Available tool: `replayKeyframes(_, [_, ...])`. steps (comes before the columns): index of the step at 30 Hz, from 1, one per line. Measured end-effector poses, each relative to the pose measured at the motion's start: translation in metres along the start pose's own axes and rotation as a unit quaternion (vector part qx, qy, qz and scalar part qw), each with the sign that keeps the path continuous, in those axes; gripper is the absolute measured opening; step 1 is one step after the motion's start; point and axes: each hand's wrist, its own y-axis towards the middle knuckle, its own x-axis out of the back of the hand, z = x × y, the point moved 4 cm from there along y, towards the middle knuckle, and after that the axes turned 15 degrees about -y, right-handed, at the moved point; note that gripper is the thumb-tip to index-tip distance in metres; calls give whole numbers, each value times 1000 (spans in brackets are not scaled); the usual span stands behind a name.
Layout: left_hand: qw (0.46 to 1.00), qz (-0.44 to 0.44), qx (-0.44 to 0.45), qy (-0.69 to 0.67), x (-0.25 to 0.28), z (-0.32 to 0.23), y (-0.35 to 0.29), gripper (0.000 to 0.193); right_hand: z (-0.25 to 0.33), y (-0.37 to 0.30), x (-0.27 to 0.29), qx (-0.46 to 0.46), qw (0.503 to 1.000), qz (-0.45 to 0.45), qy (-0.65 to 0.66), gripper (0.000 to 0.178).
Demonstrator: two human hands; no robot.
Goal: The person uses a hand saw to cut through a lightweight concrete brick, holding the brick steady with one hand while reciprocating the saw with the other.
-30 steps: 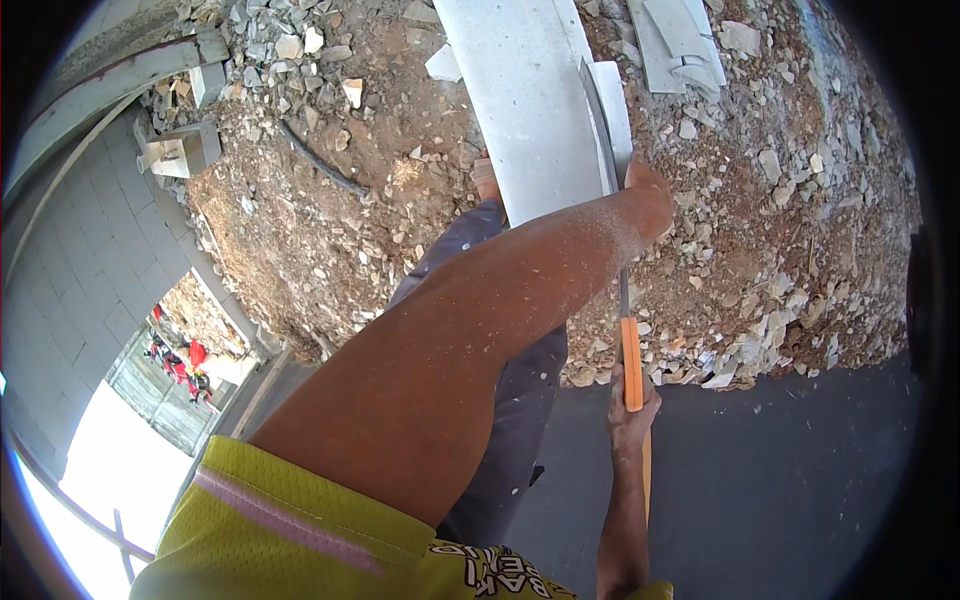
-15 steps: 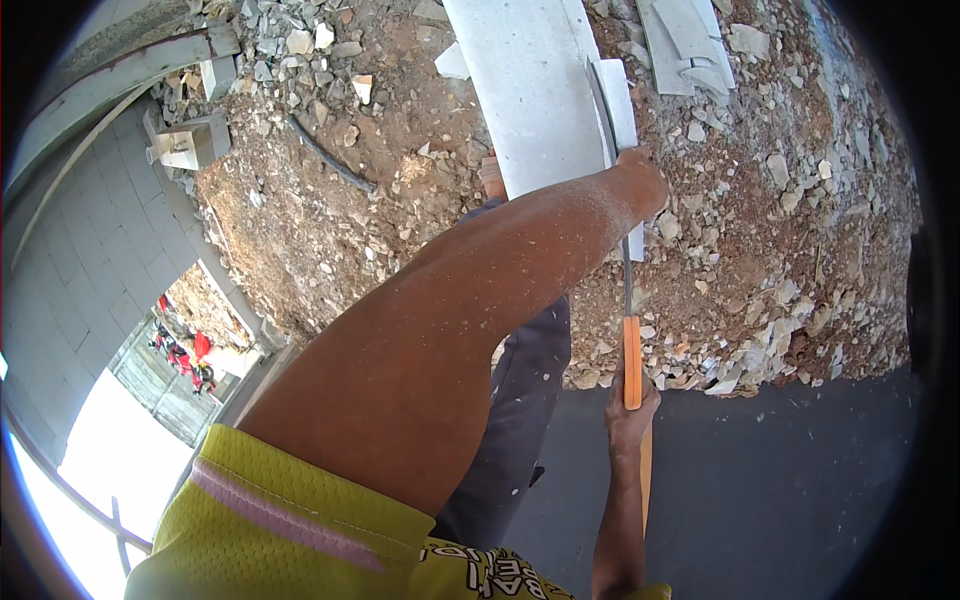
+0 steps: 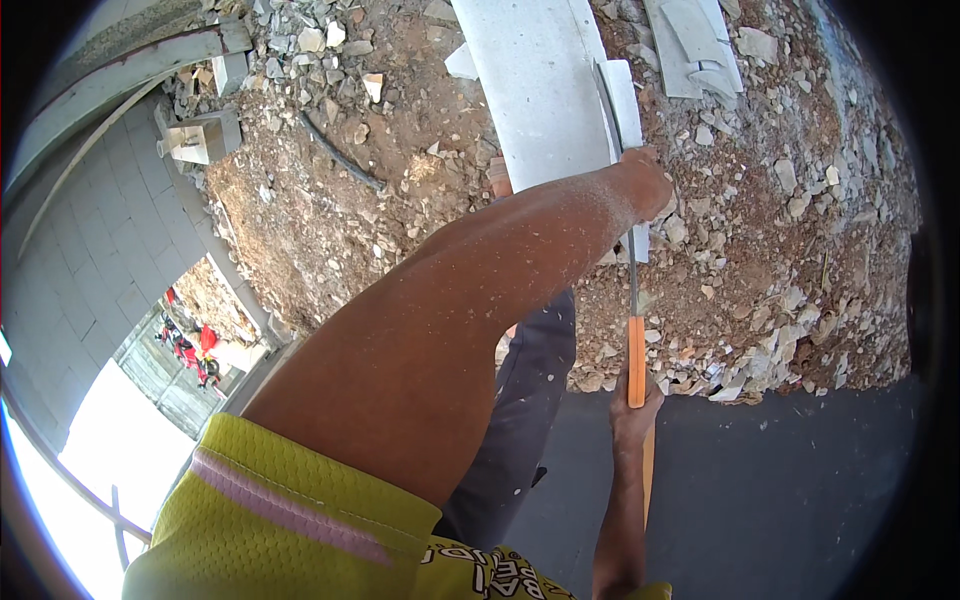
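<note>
My right hand (image 3: 636,408) is wrapped round the orange handle of a handsaw (image 3: 637,350). The saw's long thin blade runs away from me, alongside the right edge of a light grey board (image 3: 545,100). A narrow strip (image 3: 624,95) of the same material lies just right of the blade. My left arm, dusted with pale powder, crosses over the board, and my left hand (image 3: 645,185) grips the strip beside the blade. Part of the blade and most of the left fingers are hidden behind that hand and wrist.
Broken board pieces (image 3: 695,50) lie at the far right on rubble-strewn ground. A dark hose piece (image 3: 340,152) and a pale block (image 3: 205,138) are at the left, near a grey block wall (image 3: 90,240). A dark grey surface (image 3: 760,480) borders the rubble on my side.
The whole view has shifted slightly, so the scene sits a little further right. Both hands keep nearly the same places on the saw and the strip.
</note>
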Motion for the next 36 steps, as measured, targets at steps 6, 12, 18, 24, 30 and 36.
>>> replayKeyframes(6, [1000, -10, -4, -1, -1, 3, -2, 31, -3, -4, -1, -28, 999, 37, -19, 9])
replayKeyframes(12, [1000, -10, -9, -12, 2, 1, -3, 28, -2, -5, 6, 2, 1000, 13, -19, 10])
replayKeyframes(18, [1000, 1, -9, 7, 2, -1, -5, 28, 0, -10, 4, 9, 1000, 10, -21, 8])
replayKeyframes(24, [1000, 21, -8, 11, 3, 0, -7, 27, -10, -12, 4, -3, 1000, 15, -6, 9])
replayKeyframes(30, [1000, -18, -10, 15, 0, 0, -4, 28, -19, -19, -1, -19, 1000, 15, -18, 14])
replayKeyframes(36, [1000, 1, -13, 13, 0, 4, -2, 29, -23, -30, 2, -57, 998, 29, 14, 19])
